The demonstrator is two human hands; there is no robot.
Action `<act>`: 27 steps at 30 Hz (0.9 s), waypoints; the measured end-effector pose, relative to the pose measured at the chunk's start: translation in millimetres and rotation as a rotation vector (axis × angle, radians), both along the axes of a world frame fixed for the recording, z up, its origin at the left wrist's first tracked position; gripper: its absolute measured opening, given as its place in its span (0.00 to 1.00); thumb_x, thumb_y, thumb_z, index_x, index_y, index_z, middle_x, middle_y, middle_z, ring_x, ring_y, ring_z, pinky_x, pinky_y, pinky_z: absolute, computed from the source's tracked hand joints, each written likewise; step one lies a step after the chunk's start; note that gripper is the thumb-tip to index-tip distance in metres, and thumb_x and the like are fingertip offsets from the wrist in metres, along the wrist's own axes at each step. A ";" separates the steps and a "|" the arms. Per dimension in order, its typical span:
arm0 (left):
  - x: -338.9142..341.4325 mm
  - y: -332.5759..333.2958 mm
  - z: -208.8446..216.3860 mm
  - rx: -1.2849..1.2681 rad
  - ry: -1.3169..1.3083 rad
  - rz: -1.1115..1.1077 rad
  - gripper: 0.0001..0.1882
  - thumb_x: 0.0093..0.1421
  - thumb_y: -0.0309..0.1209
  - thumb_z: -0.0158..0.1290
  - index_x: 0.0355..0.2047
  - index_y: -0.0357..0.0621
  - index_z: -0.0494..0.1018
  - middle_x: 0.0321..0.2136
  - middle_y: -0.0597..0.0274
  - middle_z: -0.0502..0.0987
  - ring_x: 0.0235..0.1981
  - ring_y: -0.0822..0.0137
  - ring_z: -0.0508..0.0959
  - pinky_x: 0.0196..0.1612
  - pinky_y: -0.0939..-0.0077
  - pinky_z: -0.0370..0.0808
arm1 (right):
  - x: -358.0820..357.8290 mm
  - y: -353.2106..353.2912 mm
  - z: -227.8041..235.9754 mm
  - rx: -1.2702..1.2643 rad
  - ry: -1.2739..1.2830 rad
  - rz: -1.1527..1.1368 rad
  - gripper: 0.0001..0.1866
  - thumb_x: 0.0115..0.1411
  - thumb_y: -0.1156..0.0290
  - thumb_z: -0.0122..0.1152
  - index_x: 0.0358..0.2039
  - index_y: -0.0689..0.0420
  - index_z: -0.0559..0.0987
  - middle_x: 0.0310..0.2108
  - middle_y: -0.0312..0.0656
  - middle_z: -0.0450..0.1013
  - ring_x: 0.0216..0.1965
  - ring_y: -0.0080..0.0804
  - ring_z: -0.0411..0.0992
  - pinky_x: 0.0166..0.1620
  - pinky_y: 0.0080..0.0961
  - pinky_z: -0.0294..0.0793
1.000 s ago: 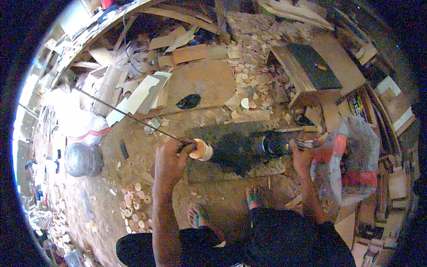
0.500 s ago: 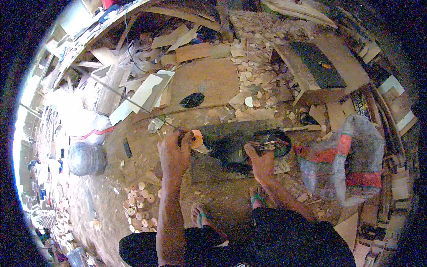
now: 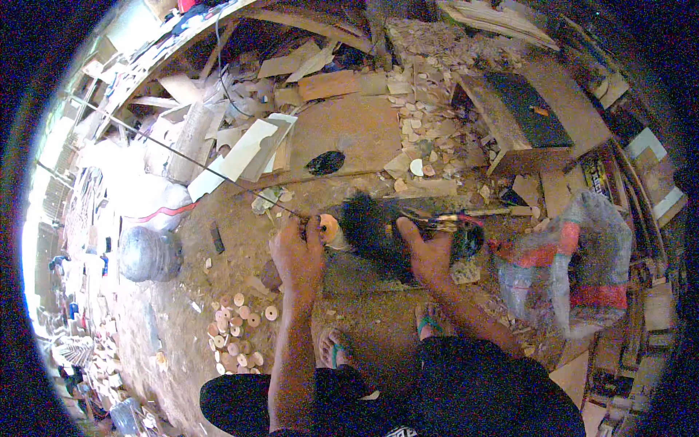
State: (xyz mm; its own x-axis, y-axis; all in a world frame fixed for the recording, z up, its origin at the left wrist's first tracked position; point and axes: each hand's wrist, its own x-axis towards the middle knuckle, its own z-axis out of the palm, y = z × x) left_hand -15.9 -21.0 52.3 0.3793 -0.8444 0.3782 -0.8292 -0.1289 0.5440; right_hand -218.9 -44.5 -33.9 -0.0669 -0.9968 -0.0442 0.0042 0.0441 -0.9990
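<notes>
My left hand (image 3: 297, 255) is closed around a long thin rod (image 3: 171, 149), which slants away to the far left. Beside its fingertips, at the rod's near end, is a pale round wooden disc (image 3: 329, 229) with a dark hole in the middle. My right hand (image 3: 429, 255) is closed on a black bristly bundle (image 3: 368, 224), whose loose ends spread toward the disc without clearly touching it. Several thin sticks (image 3: 444, 217) show just beyond my right thumb; I cannot tell whether they are held too. Below both hands lies a dark, flat board (image 3: 342, 275).
Several wooden discs (image 3: 237, 331) are heaped on the ground left of my feet. To the right slumps a grey and red plastic sack (image 3: 564, 255). A wooden box-like bench (image 3: 535, 156), offcuts and a sheet of board (image 3: 349, 135) lie beyond. A rounded grey container (image 3: 149, 253) stands left.
My right hand has brought the black bristles up and closer to the disc, where they now show plainly. The view has shifted slightly, and the rod's far end shows more clearly.
</notes>
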 end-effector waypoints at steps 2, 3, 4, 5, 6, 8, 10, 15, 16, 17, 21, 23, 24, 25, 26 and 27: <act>-3.0 0.8 0.5 0.022 0.074 0.017 0.12 0.58 0.34 0.53 0.27 0.36 0.74 0.22 0.45 0.77 0.24 0.43 0.76 0.28 0.53 0.69 | 2.4 1.9 0.5 -0.077 0.116 0.039 0.16 0.55 0.63 0.67 0.38 0.63 0.79 0.36 0.39 0.78 0.34 0.30 0.76 0.42 0.31 0.74; -3.5 0.5 1.7 0.007 0.093 0.021 0.12 0.58 0.34 0.53 0.27 0.35 0.74 0.22 0.45 0.77 0.24 0.43 0.76 0.28 0.53 0.69 | 4.6 6.3 -0.7 -0.159 0.125 -0.009 0.19 0.55 0.61 0.67 0.39 0.63 0.79 0.36 0.40 0.79 0.34 0.29 0.76 0.42 0.31 0.74; -3.4 1.4 3.3 -0.006 0.112 0.029 0.12 0.58 0.34 0.53 0.27 0.35 0.74 0.22 0.45 0.77 0.24 0.43 0.76 0.28 0.52 0.69 | 3.2 10.3 -2.1 -0.104 0.211 -0.005 0.19 0.55 0.61 0.67 0.39 0.63 0.79 0.36 0.40 0.79 0.34 0.29 0.76 0.42 0.31 0.74; -2.9 1.9 5.0 -0.017 0.131 0.041 0.12 0.58 0.34 0.54 0.27 0.35 0.74 0.22 0.44 0.77 0.24 0.43 0.76 0.28 0.52 0.69 | 3.7 15.1 -3.9 -0.047 0.298 0.004 0.19 0.55 0.61 0.67 0.39 0.63 0.79 0.36 0.40 0.78 0.35 0.28 0.76 0.43 0.31 0.73; -2.8 2.0 6.3 -0.039 0.107 0.050 0.11 0.58 0.33 0.53 0.27 0.35 0.74 0.22 0.45 0.77 0.24 0.43 0.76 0.28 0.52 0.69 | 2.2 17.8 -4.9 0.097 0.406 -0.002 0.19 0.55 0.61 0.67 0.39 0.63 0.79 0.36 0.40 0.78 0.36 0.28 0.75 0.43 0.30 0.73; -4.4 2.9 7.8 -0.067 0.057 0.046 0.10 0.58 0.32 0.53 0.27 0.35 0.74 0.22 0.45 0.76 0.24 0.44 0.76 0.28 0.52 0.69 | 2.8 17.3 -3.9 -0.020 0.300 0.012 0.17 0.55 0.63 0.67 0.39 0.62 0.79 0.36 0.39 0.78 0.37 0.28 0.75 0.44 0.30 0.73; -8.0 4.7 7.5 0.005 0.142 0.037 0.10 0.58 0.31 0.53 0.27 0.35 0.74 0.22 0.44 0.76 0.24 0.43 0.76 0.28 0.53 0.69 | 4.7 6.9 2.3 -0.054 0.111 0.020 0.15 0.56 0.65 0.66 0.39 0.62 0.79 0.36 0.39 0.78 0.38 0.29 0.75 0.45 0.30 0.73; -14.4 4.3 4.5 -0.025 0.120 0.021 0.09 0.58 0.30 0.51 0.27 0.34 0.73 0.23 0.42 0.75 0.25 0.42 0.75 0.29 0.53 0.69 | 14.8 -17.7 21.7 -0.303 -0.084 -0.071 0.16 0.56 0.70 0.66 0.43 0.61 0.75 0.39 0.40 0.76 0.39 0.29 0.73 0.46 0.29 0.72; -13.6 3.4 4.1 -0.017 0.139 0.030 0.09 0.58 0.30 0.51 0.27 0.34 0.73 0.23 0.42 0.75 0.26 0.41 0.75 0.29 0.53 0.69 | 13.4 -13.9 21.3 -0.147 -0.077 -0.070 0.16 0.56 0.70 0.66 0.42 0.62 0.75 0.38 0.40 0.76 0.38 0.28 0.73 0.46 0.28 0.73; -11.9 2.3 4.1 0.023 0.172 0.054 0.10 0.58 0.30 0.51 0.27 0.34 0.73 0.23 0.42 0.75 0.26 0.41 0.75 0.29 0.53 0.69 | 10.1 -6.0 19.0 -0.038 -0.080 -0.055 0.15 0.55 0.70 0.67 0.41 0.62 0.76 0.38 0.39 0.76 0.37 0.28 0.73 0.45 0.28 0.73; -6.6 -0.5 3.5 0.025 0.157 0.093 0.10 0.59 0.30 0.51 0.28 0.34 0.73 0.23 0.42 0.75 0.27 0.42 0.75 0.30 0.53 0.69 | 0.3 34.2 -3.4 -0.004 -0.017 0.047 0.14 0.54 0.71 0.68 0.39 0.63 0.77 0.35 0.38 0.76 0.36 0.26 0.73 0.43 0.26 0.73; -6.9 -1.7 2.8 0.035 0.161 0.098 0.10 0.58 0.31 0.51 0.28 0.34 0.73 0.23 0.42 0.75 0.27 0.42 0.76 0.31 0.54 0.70 | -1.3 37.1 -9.3 0.014 -0.050 0.019 0.13 0.54 0.71 0.68 0.38 0.63 0.77 0.35 0.38 0.76 0.36 0.26 0.73 0.43 0.26 0.73; -7.4 -1.9 2.6 0.028 0.176 0.082 0.09 0.58 0.30 0.51 0.29 0.34 0.73 0.24 0.43 0.76 0.27 0.43 0.76 0.31 0.54 0.70 | 0.2 32.3 -9.3 0.014 -0.072 -0.028 0.13 0.55 0.71 0.67 0.38 0.62 0.77 0.35 0.38 0.76 0.36 0.26 0.73 0.43 0.26 0.73; -8.2 -0.8 2.6 0.022 0.200 0.064 0.09 0.58 0.30 0.52 0.29 0.34 0.74 0.24 0.43 0.76 0.28 0.43 0.76 0.31 0.54 0.70 | 3.1 25.3 -7.5 0.012 -0.093 -0.074 0.12 0.55 0.71 0.67 0.38 0.62 0.77 0.35 0.38 0.76 0.36 0.26 0.73 0.43 0.26 0.73; -9.1 1.6 2.7 0.017 0.224 0.049 0.09 0.58 0.30 0.52 0.30 0.34 0.74 0.25 0.44 0.76 0.28 0.43 0.76 0.31 0.54 0.70 | 5.3 16.6 -3.9 -0.022 -0.074 -0.054 0.12 0.55 0.72 0.67 0.38 0.62 0.77 0.35 0.38 0.76 0.36 0.26 0.73 0.43 0.26 0.73; -9.9 3.6 2.9 0.011 0.191 0.029 0.08 0.57 0.29 0.53 0.30 0.35 0.74 0.26 0.45 0.77 0.28 0.44 0.76 0.31 0.54 0.70 | 6.9 6.6 1.0 -0.057 -0.054 -0.031 0.12 0.55 0.72 0.66 0.38 0.62 0.77 0.35 0.39 0.76 0.36 0.26 0.73 0.43 0.26 0.73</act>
State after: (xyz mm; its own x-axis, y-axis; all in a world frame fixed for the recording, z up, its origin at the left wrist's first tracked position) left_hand -25.9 -17.3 55.2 0.4671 -0.8360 0.2880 -0.7070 -0.1576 0.6894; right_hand -212.0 -37.9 -32.9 -0.0965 -0.9953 0.0084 0.0582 -0.0141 -0.9982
